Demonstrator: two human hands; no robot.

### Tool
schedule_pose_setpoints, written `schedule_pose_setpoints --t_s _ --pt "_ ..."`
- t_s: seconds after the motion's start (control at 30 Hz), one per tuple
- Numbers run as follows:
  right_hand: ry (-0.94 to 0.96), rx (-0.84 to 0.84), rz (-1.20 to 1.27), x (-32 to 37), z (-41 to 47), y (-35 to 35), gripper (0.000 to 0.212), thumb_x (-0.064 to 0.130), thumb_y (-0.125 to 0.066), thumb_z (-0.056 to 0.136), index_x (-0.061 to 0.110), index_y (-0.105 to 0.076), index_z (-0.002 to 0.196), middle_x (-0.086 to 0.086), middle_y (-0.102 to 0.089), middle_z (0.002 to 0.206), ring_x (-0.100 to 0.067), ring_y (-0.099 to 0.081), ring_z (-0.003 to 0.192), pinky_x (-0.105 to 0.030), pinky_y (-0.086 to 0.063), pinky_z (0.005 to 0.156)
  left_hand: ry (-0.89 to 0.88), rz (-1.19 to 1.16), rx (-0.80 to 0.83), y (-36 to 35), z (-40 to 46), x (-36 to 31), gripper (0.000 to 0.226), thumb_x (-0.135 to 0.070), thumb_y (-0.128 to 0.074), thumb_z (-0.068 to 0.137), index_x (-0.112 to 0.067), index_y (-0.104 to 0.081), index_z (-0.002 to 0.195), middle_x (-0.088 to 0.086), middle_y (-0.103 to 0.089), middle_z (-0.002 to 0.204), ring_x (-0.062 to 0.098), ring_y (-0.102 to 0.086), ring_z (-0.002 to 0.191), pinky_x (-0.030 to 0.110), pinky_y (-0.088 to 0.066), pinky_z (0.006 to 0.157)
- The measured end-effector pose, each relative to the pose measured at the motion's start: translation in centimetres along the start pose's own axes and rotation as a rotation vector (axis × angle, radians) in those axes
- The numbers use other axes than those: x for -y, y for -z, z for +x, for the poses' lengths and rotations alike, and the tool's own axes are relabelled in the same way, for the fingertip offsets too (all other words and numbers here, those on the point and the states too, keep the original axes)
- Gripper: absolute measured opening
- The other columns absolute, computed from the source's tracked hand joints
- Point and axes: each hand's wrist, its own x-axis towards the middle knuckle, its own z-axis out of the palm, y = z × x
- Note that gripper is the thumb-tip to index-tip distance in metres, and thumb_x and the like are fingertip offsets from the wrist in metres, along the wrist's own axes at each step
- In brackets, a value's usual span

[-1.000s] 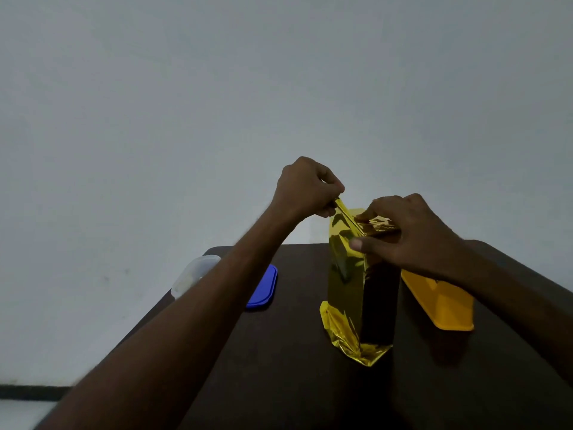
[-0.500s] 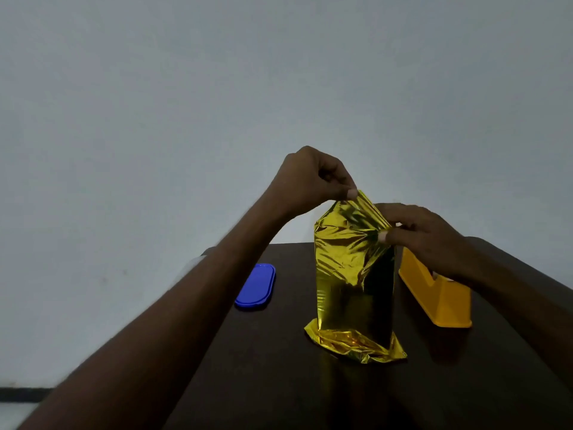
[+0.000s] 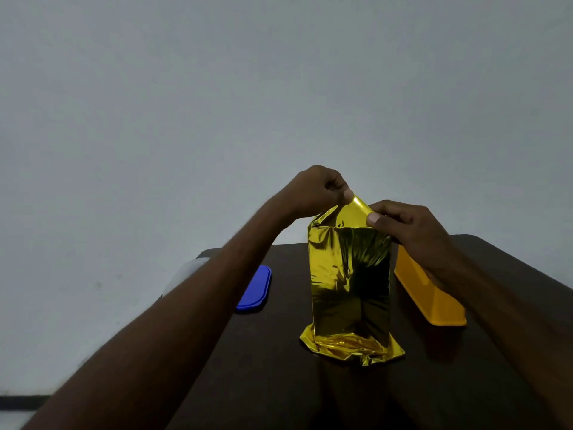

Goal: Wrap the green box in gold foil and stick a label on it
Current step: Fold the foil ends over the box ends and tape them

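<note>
two hands, left hand and right hand, pinch one gold foil flap.

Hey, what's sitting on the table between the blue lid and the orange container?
In the head view, the foil-wrapped box stands upright between the blue lid and the orange container, with bare dark table either side of it.

Foil-wrapped box stands upright on table, mid-table. Lid lies flat left of box, apart. Clear container further left of box, at table edge. Tray just right of box. Left hand and right hand at box top.
</note>
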Motion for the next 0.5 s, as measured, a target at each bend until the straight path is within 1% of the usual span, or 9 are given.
schedule_pose_setpoints --t_s 0.07,0.13,0.2,0.27,0.3,0.4,0.5 --pt "-0.043 -0.011 0.055 0.2 0.2 0.1 0.011 0.013 -0.061 0.095 0.014 -0.072 0.095 -0.010 -0.067 0.087 -0.027 -0.063 0.087 -0.048 -0.050 0.090 0.021 -0.025 0.016 -0.1 0.2 0.5 0.012 -0.018 -0.064 0.092 -0.008 -0.071 0.095 0.006 -0.071 0.088 0.011 -0.062 0.078 0.037 -0.053 0.079" --pt "-0.092 -0.015 0.107 0.3 0.3 0.1 0.012 0.011 -0.059 0.094 0.013 -0.070 0.090 -0.005 -0.066 0.085 -0.020 -0.062 0.084 -0.046 -0.050 0.088 0.044 -0.031 0.028 -0.1 0.4 0.9 0.017 -0.021 -0.065 0.092 -0.007 -0.072 0.097 0.010 -0.073 0.092 0.015 -0.064 0.081 0.041 -0.055 0.083" --pt "-0.099 -0.034 0.099 0.4 0.6 0.0 0.014 0.012 -0.059 0.095 0.011 -0.069 0.086 -0.003 -0.067 0.084 -0.017 -0.062 0.083 -0.044 -0.050 0.085 0.057 -0.018 0.025 -0.2 0.5 1.1 0.020 -0.025 -0.067 0.091 -0.007 -0.072 0.097 0.009 -0.072 0.092 0.019 -0.067 0.085 0.044 -0.055 0.086" --pt "-0.078 -0.061 0.045 0.5 0.9 -0.1 0.014 0.016 -0.062 0.094 0.009 -0.070 0.084 -0.003 -0.070 0.084 -0.017 -0.064 0.083 -0.039 -0.050 0.082 0.078 -0.044 0.007 -0.3 0.6 1.1 0.022 -0.027 -0.068 0.090 -0.005 -0.072 0.095 0.013 -0.073 0.091 0.027 -0.069 0.088 0.047 -0.057 0.086" --pt "-0.069 -0.068 0.020 0.6 1.1 -0.2 0.015 0.017 -0.064 0.093 0.008 -0.071 0.084 -0.003 -0.070 0.084 -0.017 -0.065 0.082 -0.037 -0.050 0.080 0.084 -0.060 -0.004 -0.4 0.5 1.1 0.022 -0.026 -0.069 0.090 -0.005 -0.072 0.094 0.014 -0.073 0.088 0.028 -0.070 0.087 0.048 -0.058 0.085" --pt "-0.058 -0.067 -0.039 0.8 1.3 -0.4 0.016 0.018 -0.064 0.093 0.009 -0.071 0.081 -0.005 -0.071 0.083 -0.017 -0.065 0.080 -0.034 -0.048 0.077 0.087 -0.086 -0.036 -0.4 0.2 1.3 0.023 -0.028 -0.068 0.091 -0.005 -0.072 0.091 0.013 -0.073 0.083 0.029 -0.071 0.084 0.047 -0.058 0.085" --pt "-0.060 -0.086 -0.048 0.7 1.3 -0.5 0.016 0.018 -0.064 0.093 0.011 -0.070 0.080 -0.008 -0.071 0.084 -0.019 -0.065 0.081 -0.035 -0.048 0.078 0.121 -0.168 -0.060 0.0 -0.8 1.5 0.036 -0.041 -0.063 0.093 -0.007 -0.074 0.089 0.007 -0.074 0.083 0.021 -0.072 0.083 0.039 -0.059 0.084"
